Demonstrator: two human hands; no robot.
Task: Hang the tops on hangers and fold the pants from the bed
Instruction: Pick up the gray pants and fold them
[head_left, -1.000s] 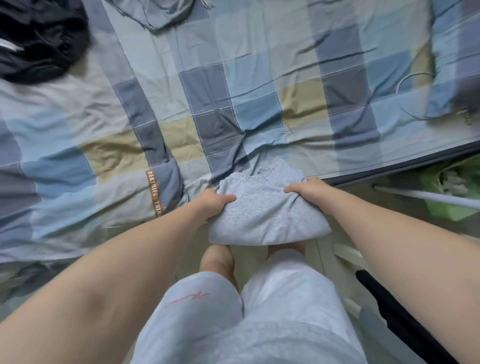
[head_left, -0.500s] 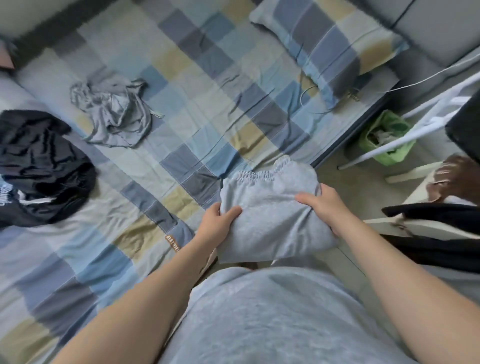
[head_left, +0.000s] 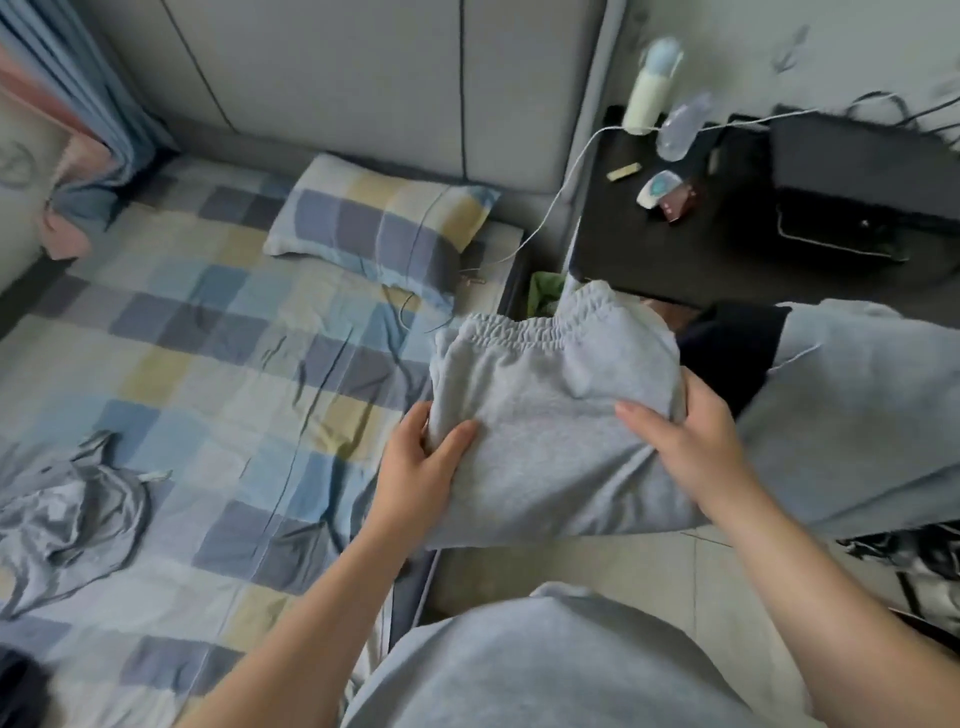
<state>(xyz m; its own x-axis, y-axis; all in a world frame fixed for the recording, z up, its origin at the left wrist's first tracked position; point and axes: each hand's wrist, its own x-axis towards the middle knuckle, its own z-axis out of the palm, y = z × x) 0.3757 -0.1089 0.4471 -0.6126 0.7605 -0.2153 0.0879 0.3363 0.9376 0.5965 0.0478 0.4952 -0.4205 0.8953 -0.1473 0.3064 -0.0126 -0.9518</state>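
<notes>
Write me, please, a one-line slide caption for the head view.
Left hand and right hand grip folded grey sweatpants beside the checked bed, where a crumpled grey garment lies.

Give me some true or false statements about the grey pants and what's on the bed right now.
1. Both the left hand and the right hand grip the folded grey pants. True.
2. The pants' elastic waistband faces the person. False: it points away, toward the black nightstand.
3. A crumpled grey top lies on the bed. True.
4. The checked pillow lies on the floor. False: it is on the bed, by the headboard.
</notes>
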